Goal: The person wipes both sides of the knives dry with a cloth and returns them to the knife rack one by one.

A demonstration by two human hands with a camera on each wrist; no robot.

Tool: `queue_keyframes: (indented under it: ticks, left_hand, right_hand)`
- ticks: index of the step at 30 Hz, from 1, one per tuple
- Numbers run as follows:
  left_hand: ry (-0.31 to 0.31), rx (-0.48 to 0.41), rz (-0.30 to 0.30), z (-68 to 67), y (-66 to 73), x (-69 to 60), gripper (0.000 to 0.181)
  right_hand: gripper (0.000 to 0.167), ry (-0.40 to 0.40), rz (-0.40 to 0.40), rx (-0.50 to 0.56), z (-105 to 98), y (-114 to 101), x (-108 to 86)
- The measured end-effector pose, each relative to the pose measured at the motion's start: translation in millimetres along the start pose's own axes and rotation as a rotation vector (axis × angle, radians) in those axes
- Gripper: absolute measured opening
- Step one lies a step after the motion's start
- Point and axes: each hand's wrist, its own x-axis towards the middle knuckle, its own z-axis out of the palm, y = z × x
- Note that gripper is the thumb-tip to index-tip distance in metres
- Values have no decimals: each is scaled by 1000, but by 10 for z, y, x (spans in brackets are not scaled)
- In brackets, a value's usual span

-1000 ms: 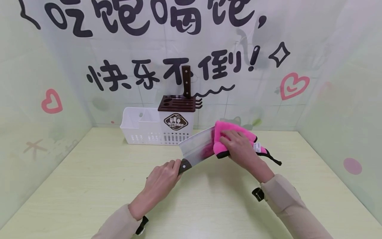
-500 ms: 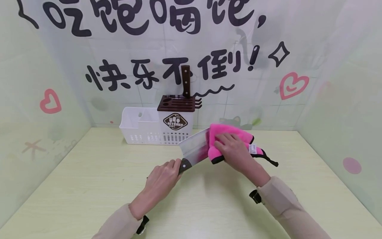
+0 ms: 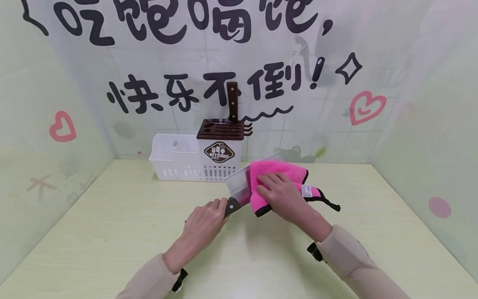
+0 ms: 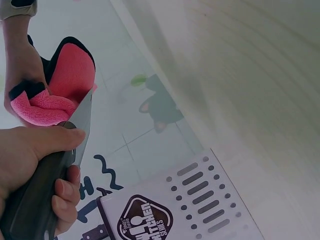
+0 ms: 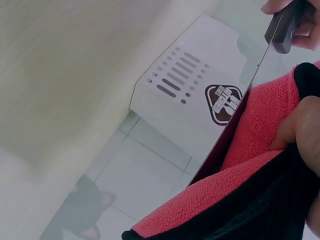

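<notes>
My left hand grips the dark handle of a cleaver, and its blade points up and to the right above the table. A pink cloth with black edging lies over the middle of the blade, whose far corner shows past the cloth. My right hand holds this cloth against the blade with bent fingers. In the right wrist view the cloth is folded along the blade's edge, and part of the blade is hidden by it.
Behind the blade stands a white perforated holder with a brown slotted top. A brown-handled knife stands upright in it. The pale wooden table meets a printed wall sheet at the back.
My right hand and the cloth have moved left and down along the blade, closer to the handle. The blade's far corner has come into view. My left hand has barely moved.
</notes>
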Motion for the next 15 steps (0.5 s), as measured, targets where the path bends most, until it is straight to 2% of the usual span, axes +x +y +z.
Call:
queue_keyframes:
  ticks: [15]
  left_hand:
    - [-7,-4,-1,0,11,7,29]
  right_hand:
    - [23,-8,-97,-28,-42,-190,63]
